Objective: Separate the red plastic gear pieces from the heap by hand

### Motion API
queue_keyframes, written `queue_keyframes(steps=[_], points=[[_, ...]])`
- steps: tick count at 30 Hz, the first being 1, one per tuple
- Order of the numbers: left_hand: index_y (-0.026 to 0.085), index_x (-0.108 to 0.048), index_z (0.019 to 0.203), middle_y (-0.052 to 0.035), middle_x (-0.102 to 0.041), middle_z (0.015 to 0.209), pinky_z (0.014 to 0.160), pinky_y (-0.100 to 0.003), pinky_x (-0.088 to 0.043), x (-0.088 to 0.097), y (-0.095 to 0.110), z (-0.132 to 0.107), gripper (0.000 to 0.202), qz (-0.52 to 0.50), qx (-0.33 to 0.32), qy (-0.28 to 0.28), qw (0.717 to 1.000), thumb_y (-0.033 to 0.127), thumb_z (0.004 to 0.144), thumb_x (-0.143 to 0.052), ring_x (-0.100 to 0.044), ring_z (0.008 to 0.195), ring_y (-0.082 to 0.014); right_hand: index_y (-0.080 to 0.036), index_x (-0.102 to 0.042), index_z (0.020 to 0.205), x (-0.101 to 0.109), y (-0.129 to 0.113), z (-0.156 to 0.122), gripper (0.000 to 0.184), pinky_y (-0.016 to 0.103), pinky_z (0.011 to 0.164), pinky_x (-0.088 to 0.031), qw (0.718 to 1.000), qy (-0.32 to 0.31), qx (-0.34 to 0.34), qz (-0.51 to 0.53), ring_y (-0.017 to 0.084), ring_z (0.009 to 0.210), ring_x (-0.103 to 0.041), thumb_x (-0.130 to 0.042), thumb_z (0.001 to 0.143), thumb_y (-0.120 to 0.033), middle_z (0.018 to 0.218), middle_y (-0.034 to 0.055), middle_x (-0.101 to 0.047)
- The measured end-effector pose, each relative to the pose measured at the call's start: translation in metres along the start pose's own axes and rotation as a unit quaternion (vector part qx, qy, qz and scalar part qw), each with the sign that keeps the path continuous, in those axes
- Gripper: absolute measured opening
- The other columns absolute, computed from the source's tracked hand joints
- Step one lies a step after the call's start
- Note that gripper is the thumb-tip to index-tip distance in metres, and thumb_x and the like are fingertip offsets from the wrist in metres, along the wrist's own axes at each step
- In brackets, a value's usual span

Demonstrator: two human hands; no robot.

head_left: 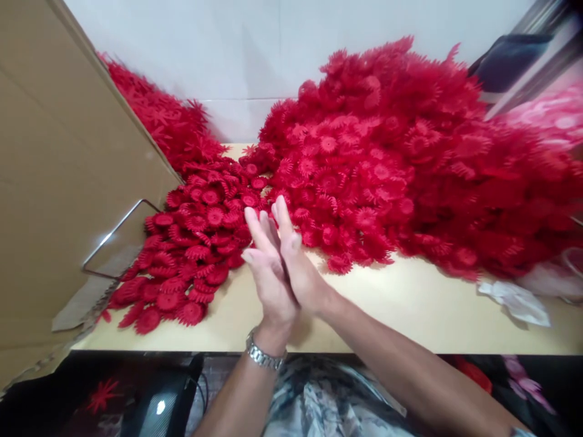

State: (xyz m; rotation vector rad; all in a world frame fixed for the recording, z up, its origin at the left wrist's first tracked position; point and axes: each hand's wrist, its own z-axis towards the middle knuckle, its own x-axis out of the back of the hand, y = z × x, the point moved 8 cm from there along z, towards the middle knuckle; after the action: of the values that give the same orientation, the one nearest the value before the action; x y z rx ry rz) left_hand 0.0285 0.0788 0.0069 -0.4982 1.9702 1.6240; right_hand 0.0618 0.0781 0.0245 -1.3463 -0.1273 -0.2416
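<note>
My left hand (271, 279) and my right hand (304, 273) are pressed together palm to palm above the table. The fingers of both are stretched out, pointing away from me. What lies between the palms, if anything, is hidden. To the left of my hands is a spread of red flower-shaped pieces (195, 237) with fringed edges and round centres. Beyond and to the right rises a larger heap of similar red pieces (346, 176). My fingertips are over the near edges of these piles, and I cannot tell whether they touch any piece.
A cardboard sheet (77, 170) stands along the left side, with a bent metal wire handle (109, 237) beside it. The pale table (387, 309) ends just in front of me. Crumpled white plastic (517, 300) lies at right. Pink pieces (553, 115) are piled behind, near a white wall (237, 54).
</note>
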Motion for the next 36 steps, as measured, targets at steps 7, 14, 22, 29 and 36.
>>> queue_keyframes(steps=[7,14,22,29,36], points=[[0.041,-0.046,0.126,0.0103,-0.035,0.144,0.112,-0.036,-0.013,-0.004,0.007,-0.002,0.049,-0.014,-0.075,-0.041,0.996,0.059,0.084,-0.031,-0.017,0.137,-0.0187,-0.033,0.003,0.143,0.002,-0.003,-0.001,0.069,0.043,0.113,-0.012,0.999,0.030,0.041,-0.005,0.018,0.138,-0.001,-0.004,0.083,-0.067,0.150,-0.0088,0.003],[0.022,-0.044,0.128,0.0048,-0.038,0.142,0.104,-0.027,-0.025,0.005,0.004,0.001,0.053,0.009,-0.023,0.010,1.000,0.046,0.090,-0.015,-0.025,0.133,-0.0068,-0.029,-0.003,0.144,-0.005,-0.014,-0.002,0.087,0.037,0.114,-0.013,0.999,-0.028,0.026,-0.013,0.018,0.138,-0.003,0.006,0.072,-0.075,0.151,-0.0066,0.000],[0.021,-0.063,0.101,-0.0035,-0.070,0.091,0.090,-0.033,-0.046,0.018,-0.023,0.015,0.030,-0.116,0.093,0.017,0.989,0.041,0.084,-0.050,-0.064,0.092,-0.0180,-0.031,0.010,0.142,0.017,-0.018,0.037,0.071,0.039,0.110,-0.023,0.994,0.089,0.062,0.021,0.011,0.135,-0.022,0.010,0.080,-0.066,0.146,-0.0038,-0.027],[0.021,-0.068,0.081,-0.0001,-0.069,0.077,0.081,-0.024,-0.048,0.030,-0.006,0.025,0.027,-0.153,0.048,0.052,0.986,0.035,0.087,-0.045,-0.065,0.078,-0.0122,-0.023,-0.038,0.134,0.004,-0.025,0.050,0.069,0.044,0.113,-0.007,0.985,-0.018,0.121,-0.123,0.020,0.136,-0.021,-0.006,0.087,-0.061,0.136,0.0003,-0.046],[0.023,-0.057,0.116,-0.0017,-0.053,0.129,0.105,-0.033,-0.029,0.026,0.007,0.021,0.058,-0.095,-0.030,0.043,0.994,0.052,0.088,-0.016,-0.036,0.129,-0.0153,-0.017,-0.017,0.143,-0.032,-0.025,0.009,0.078,0.047,0.113,0.000,0.976,-0.119,0.084,-0.164,0.021,0.138,-0.009,-0.003,0.084,-0.066,0.149,0.0039,-0.019]])
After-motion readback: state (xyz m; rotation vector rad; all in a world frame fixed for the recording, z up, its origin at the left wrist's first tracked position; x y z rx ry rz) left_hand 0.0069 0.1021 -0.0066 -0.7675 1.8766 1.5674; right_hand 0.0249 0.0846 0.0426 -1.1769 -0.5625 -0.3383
